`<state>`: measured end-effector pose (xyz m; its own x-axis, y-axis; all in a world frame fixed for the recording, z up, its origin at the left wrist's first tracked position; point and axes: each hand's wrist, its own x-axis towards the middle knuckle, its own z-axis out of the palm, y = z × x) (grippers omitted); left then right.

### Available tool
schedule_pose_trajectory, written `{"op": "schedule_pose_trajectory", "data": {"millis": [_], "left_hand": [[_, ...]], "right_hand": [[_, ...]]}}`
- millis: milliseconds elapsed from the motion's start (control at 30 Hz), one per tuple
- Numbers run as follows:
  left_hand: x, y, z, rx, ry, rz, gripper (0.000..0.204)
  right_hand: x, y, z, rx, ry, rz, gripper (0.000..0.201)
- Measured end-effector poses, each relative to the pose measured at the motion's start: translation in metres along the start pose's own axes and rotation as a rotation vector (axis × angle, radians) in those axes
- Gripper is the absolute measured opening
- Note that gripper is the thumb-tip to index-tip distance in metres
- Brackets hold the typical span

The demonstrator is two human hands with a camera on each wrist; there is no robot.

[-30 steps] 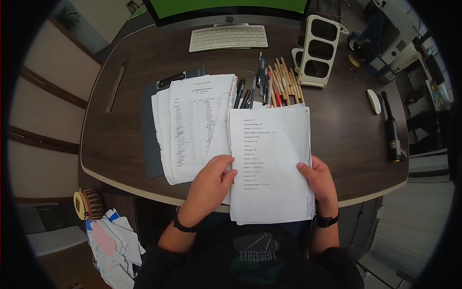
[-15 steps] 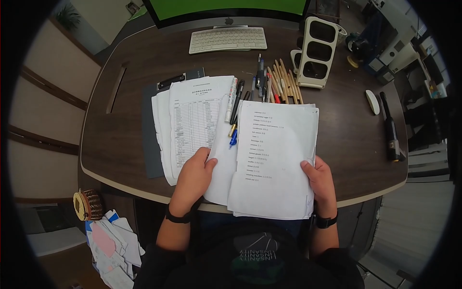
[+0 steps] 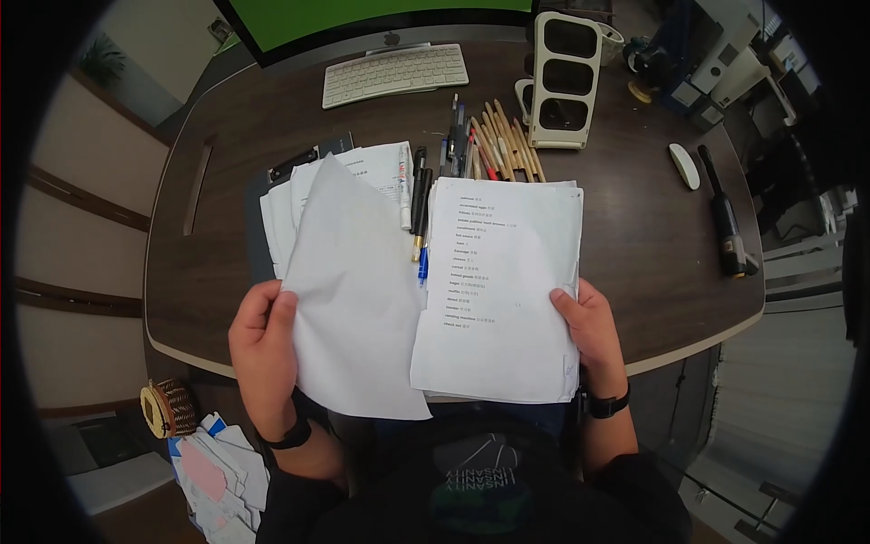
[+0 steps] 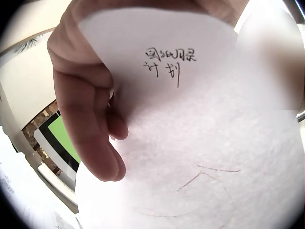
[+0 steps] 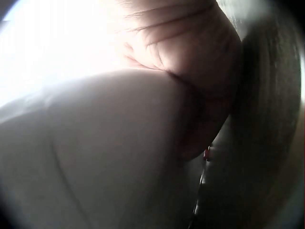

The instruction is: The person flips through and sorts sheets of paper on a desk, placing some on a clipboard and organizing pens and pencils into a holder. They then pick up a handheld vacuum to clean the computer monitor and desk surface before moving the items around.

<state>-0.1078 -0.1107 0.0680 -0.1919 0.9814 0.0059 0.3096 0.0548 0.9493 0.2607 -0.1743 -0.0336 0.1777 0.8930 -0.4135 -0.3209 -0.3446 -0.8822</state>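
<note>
My left hand (image 3: 265,340) pinches the left edge of a blank-looking sheet of paper (image 3: 353,317), thumb on top. The sheet bends upward, its top corner overlapping a pile of printed forms (image 3: 381,172). In the left wrist view the underside of the sheet (image 4: 190,119) bears a few handwritten characters and faint lines. On the right, my right hand (image 3: 589,322) grips a stack of papers (image 3: 517,354) by its right edge, thumb over the top page. That page carries a printed word list. Right wrist view: fingers (image 5: 195,138) lie against the underside of the stack.
Several pens (image 3: 420,199) and pencils (image 3: 503,140) lie beyond the papers. Behind are a white keyboard (image 3: 395,76), a monitor (image 3: 381,23) and a cream three-slot holder (image 3: 566,82). A mouse (image 3: 684,166) and black bottle-shaped object (image 3: 725,218) lie right. Loose papers (image 3: 217,480) fill the lower left.
My left hand has moved left, drawing the sheet away from the stack and over the forms. The right hand keeps its hold. The head view has shifted slightly.
</note>
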Motion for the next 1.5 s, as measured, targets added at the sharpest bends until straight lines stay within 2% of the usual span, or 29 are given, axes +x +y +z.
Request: {"op": "schedule_pose_trajectory", "data": {"millis": [100,167,300,333,367,433,500,567,667,767,967,1000,1100,1200,1300,1400,1500], "left_hand": [[-0.005,0.004,-0.020,-0.034,0.077,0.067,0.014],[-0.012,0.010,-0.030,-0.155,0.201,0.087,0.014],[-0.020,0.010,-0.037,-0.324,0.158,0.354,0.017],[-0.019,0.004,-0.032,-0.435,0.074,0.373,0.017],[-0.016,0.001,-0.024,-0.508,-0.024,0.335,0.017],[-0.012,-0.012,0.005,-0.611,-0.173,0.155,0.017],[-0.012,-0.020,0.038,-0.568,-0.272,-0.048,0.018],[-0.010,-0.036,0.061,-0.636,-0.451,-0.231,0.020],[-0.011,-0.059,0.090,-0.353,-0.491,-0.321,0.031],[-0.017,-0.063,0.098,-0.141,-0.495,-0.258,0.042],[-0.012,-0.044,0.087,0.136,-0.618,-0.199,0.044],[-0.012,-0.052,0.088,0.129,-0.591,-0.175,0.035],[-0.012,-0.037,0.086,0.257,-0.626,-0.187,0.026],[-0.013,-0.053,0.090,0.252,-0.554,-0.124,0.022],[-0.014,-0.050,0.092,0.202,-0.440,-0.090,0.021],[-0.014,-0.039,0.089,0.227,-0.483,-0.132,0.022],[-0.017,-0.050,0.091,0.219,-0.510,-0.072,0.017]], "right_hand": [[0.000,-0.001,0.000,-0.005,-0.004,0.004,0.025],[-0.001,-0.002,0.000,-0.010,-0.003,0.005,0.025],[-0.001,-0.003,0.001,-0.009,-0.010,0.003,0.025],[0.000,-0.004,0.001,-0.006,-0.014,0.003,0.025],[-0.001,-0.003,0.001,-0.027,-0.014,0.018,0.025],[-0.001,-0.004,0.000,-0.072,-0.018,0.017,0.026],[0.002,-0.003,0.000,-0.047,-0.026,-0.008,0.026],[-0.002,0.000,-0.003,-0.035,-0.027,-0.013,0.026],[0.000,-0.002,-0.001,-0.050,-0.034,-0.021,0.026],[0.001,-0.001,-0.002,-0.011,-0.079,-0.032,0.025],[0.007,0.015,-0.014,0.080,-0.059,-0.056,0.036],[0.009,0.019,-0.017,0.099,-0.049,-0.068,0.040],[-0.001,0.004,-0.008,0.111,-0.054,-0.067,0.049],[0.003,0.010,-0.011,0.121,-0.058,-0.058,0.051],[0.003,0.013,-0.015,0.101,-0.092,-0.081,0.052],[-0.001,0.008,-0.012,0.068,-0.068,-0.079,0.052],[0.003,0.014,-0.015,0.065,-0.130,-0.114,0.051]]}}
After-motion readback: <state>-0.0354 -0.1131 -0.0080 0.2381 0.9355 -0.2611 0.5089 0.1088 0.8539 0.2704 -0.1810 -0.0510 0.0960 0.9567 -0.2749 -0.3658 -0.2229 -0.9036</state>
